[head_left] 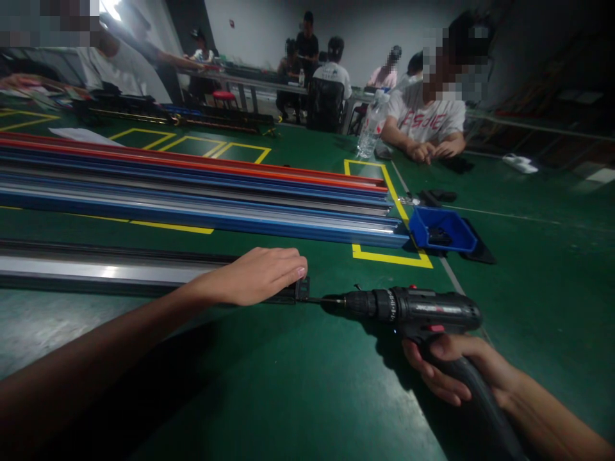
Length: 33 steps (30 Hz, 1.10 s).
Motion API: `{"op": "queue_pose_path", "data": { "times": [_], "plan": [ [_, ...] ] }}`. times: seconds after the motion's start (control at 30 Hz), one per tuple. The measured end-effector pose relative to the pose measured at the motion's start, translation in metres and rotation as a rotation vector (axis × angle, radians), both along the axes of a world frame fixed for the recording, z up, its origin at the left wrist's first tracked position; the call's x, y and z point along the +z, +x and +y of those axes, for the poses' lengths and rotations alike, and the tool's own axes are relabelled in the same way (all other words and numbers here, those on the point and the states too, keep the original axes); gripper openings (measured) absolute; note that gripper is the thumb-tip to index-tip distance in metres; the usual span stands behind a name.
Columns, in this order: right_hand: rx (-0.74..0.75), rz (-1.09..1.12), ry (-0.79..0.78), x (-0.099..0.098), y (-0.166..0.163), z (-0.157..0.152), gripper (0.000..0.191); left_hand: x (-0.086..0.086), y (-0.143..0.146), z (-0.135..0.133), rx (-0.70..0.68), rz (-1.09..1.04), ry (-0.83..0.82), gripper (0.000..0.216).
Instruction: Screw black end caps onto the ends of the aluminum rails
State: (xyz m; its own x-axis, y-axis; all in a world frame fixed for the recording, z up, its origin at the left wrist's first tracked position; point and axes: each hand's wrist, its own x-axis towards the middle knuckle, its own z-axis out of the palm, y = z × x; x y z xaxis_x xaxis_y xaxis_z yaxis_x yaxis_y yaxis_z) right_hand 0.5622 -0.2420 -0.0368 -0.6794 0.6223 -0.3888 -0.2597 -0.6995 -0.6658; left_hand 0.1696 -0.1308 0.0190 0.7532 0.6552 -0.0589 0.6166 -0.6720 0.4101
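My left hand (259, 274) lies palm down over the right end of a long grey and black metal rail (96, 269), with its fingers curled over the rail's end. My right hand (456, 371) grips the handle of a black cordless drill (413, 308). The drill lies level and points left. Its bit tip touches the black end piece (302, 291) of the rail, just below my left fingertips.
A stack of long blue, red and grey rails (192, 192) lies across the green table behind. A blue parts bin (442, 229) sits at their right end. A water bottle (372, 125) stands farther back. A person in a white shirt (427, 118) sits opposite; others sit beyond.
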Motion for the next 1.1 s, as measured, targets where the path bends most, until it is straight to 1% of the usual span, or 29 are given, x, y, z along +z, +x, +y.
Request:
{"op": "queue_pose_path", "data": {
  "times": [0.27, 0.5, 0.9, 1.1],
  "plan": [
    [0.01, 0.026, 0.01, -0.0003, -0.001, 0.0006, 0.028, -0.0008, -0.0007, 0.0, 0.003, 0.008, 0.002, 0.047],
    [0.018, -0.005, 0.012, 0.0011, -0.0007, 0.0017, 0.03, -0.0011, -0.0005, 0.0003, -0.001, -0.013, 0.009, 0.047],
    [0.025, 0.035, 0.02, 0.0018, -0.0021, 0.0021, 0.033, 0.0023, 0.0002, -0.0011, 0.001, 0.027, -0.011, 0.047],
    [0.028, 0.042, -0.001, 0.002, -0.0008, 0.0018, 0.032, 0.0016, 0.0004, -0.0009, 0.0, 0.029, -0.005, 0.046]
  ]
}}
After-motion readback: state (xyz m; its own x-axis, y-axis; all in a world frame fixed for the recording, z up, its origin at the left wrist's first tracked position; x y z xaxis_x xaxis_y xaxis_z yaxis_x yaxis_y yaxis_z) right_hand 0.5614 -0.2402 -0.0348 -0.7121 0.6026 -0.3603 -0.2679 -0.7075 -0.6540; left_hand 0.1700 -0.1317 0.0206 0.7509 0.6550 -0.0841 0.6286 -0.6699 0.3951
